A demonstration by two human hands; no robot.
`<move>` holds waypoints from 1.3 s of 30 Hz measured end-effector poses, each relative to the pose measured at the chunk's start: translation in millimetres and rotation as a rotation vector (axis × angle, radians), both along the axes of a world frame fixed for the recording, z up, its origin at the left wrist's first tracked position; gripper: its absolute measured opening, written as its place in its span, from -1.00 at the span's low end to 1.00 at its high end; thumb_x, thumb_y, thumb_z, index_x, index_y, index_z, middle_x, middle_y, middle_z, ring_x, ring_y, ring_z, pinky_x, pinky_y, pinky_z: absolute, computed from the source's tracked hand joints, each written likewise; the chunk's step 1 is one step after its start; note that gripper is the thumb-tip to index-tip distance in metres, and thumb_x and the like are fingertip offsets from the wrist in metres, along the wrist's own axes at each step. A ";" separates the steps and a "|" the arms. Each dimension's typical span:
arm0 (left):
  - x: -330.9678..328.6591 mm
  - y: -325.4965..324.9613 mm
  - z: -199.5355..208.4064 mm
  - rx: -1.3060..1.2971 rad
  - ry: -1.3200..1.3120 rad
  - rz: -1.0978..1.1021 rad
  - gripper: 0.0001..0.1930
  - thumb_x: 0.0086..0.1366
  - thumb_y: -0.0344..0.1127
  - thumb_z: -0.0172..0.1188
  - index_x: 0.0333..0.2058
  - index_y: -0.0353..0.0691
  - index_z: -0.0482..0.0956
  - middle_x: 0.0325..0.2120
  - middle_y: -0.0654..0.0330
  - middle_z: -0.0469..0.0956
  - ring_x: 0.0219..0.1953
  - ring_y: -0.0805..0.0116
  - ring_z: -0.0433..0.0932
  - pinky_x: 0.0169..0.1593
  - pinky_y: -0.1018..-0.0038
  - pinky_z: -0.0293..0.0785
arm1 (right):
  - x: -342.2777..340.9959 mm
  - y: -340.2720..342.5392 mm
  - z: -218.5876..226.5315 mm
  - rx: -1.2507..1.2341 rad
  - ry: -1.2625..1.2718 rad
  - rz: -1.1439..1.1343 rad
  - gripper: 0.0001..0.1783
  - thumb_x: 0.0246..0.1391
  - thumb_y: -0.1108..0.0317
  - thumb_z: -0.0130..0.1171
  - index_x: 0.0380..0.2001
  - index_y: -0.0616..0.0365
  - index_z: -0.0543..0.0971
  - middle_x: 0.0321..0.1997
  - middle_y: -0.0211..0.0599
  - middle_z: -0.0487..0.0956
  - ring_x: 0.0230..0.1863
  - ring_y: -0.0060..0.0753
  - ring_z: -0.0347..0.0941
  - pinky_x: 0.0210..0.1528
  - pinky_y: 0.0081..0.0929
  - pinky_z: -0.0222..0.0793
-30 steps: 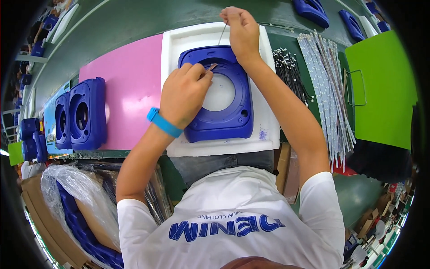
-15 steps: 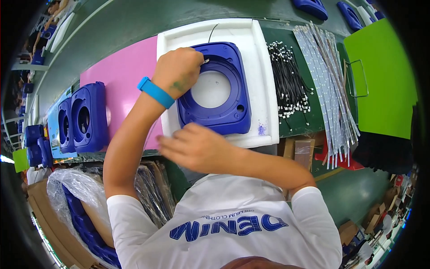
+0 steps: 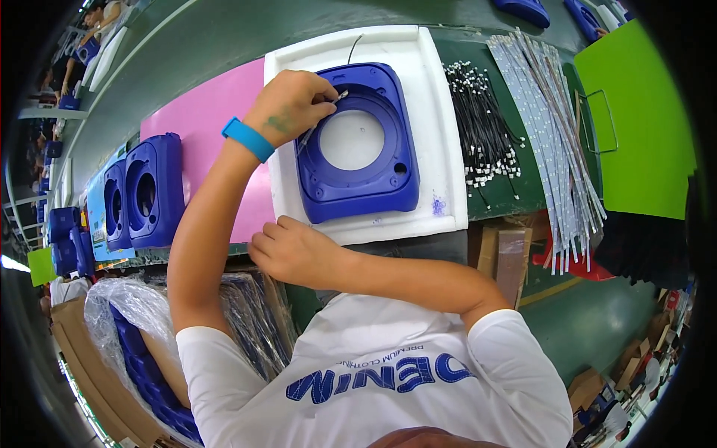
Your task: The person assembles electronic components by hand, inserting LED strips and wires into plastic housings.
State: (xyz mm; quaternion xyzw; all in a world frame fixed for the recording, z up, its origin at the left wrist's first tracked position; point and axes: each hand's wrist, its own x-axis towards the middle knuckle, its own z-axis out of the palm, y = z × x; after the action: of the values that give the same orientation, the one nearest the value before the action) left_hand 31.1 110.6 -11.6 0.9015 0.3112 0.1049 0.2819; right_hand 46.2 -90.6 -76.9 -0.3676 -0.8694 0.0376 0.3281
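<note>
White tray (image 3: 437,160), blue housing (image 3: 357,185) inside

- The left hand (image 3: 295,108), pinching a thin strip (image 3: 343,95), blocks the far-left corner of the blue housing (image 3: 404,145); the gap beneath is hard to judge.
- The housing's round opening (image 3: 352,140) gives room from the right.
- Right of the housing, a lane runs inside the white foam tray (image 3: 435,153); its raised rim bounds it.
- A dark wire (image 3: 353,49) sticks up on the tray's far side.
- The right hand (image 3: 297,255) and forearm bar the near side.
- Left, the flat pink sheet (image 3: 216,138) offers passage, between standing blue housings (image 3: 155,190) and the left forearm.
- Right, black cables (image 3: 482,127) and light strips (image 3: 545,149) crowd the table.
</note>
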 end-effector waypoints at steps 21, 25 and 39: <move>9.9 -28.8 -37.0 0.708 -0.100 0.042 -0.82 0.15 -0.58 0.25 -0.24 -0.35 0.69 0.05 -0.09 0.60 0.13 -0.08 0.59 0.21 0.17 0.58 | 202.0 -45.4 20.3 -0.526 1.737 -0.230 -0.63 0.42 0.48 0.19 0.20 0.33 0.42 -0.13 0.01 0.69 -0.35 -0.28 0.68 -0.30 -0.42 0.61; 9.7 -30.4 -38.4 0.723 -0.097 0.048 -0.83 0.13 -0.55 0.27 -0.26 -0.35 0.68 0.06 -0.11 0.60 0.13 -0.11 0.59 0.21 0.19 0.58 | 198.3 -15.0 24.6 -0.488 1.608 -0.397 -0.61 0.43 0.46 0.18 0.21 0.31 0.37 -0.12 0.02 0.68 -0.34 -0.26 0.69 -0.30 -0.40 0.62; 2.2 -3.0 -43.5 -0.102 -0.355 0.267 -0.46 0.22 -0.32 0.52 0.19 -0.14 0.67 -0.02 0.08 0.66 0.05 0.19 0.64 0.18 0.39 0.52 | 210.0 42.2 21.0 -0.717 1.369 -0.377 -0.50 0.41 0.43 0.21 0.28 0.44 0.34 -0.20 -0.10 0.67 -0.38 -0.44 0.64 -0.35 -0.53 0.55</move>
State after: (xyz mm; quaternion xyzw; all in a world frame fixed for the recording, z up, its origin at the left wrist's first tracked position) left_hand 33.3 107.6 -55.1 0.8044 0.3780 0.2824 0.3610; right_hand 256.2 -48.4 -55.9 -0.4871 -0.3327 0.4763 0.6520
